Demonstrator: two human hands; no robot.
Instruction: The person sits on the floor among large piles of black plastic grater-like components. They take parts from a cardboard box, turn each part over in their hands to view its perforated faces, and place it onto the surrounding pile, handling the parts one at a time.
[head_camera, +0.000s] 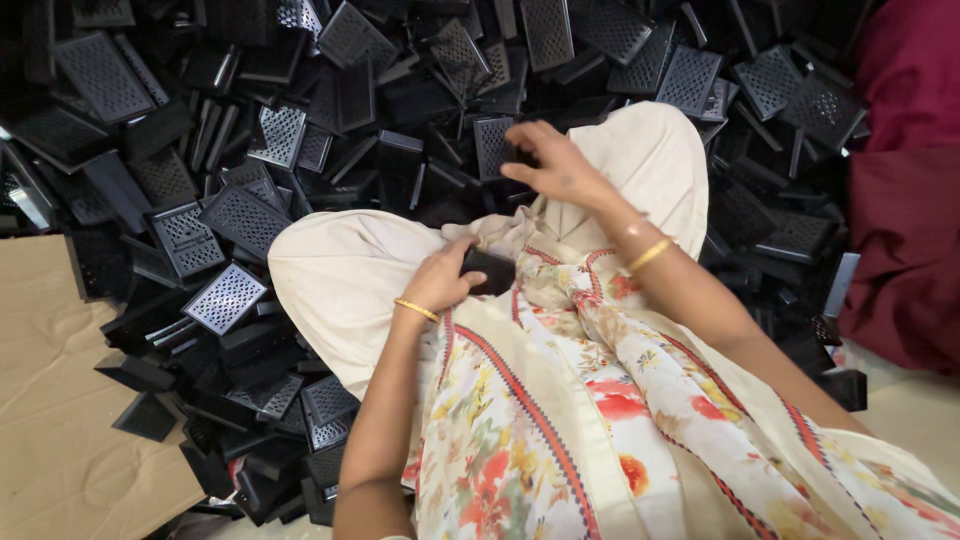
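Resting at frame centre in the lap, a small black plastic piece (489, 270) is gripped by the left hand (440, 280); the right hand (555, 165), fingers loosely curled, is closed on a second black piece (518, 155) by the heap of perforated black covers (225, 215).

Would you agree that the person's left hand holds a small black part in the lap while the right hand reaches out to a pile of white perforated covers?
Not quite. The head view shows the perforated covers are black, not white. The rest stands: the left hand holds a small black part in the lap, and the right hand reaches out to the pile.
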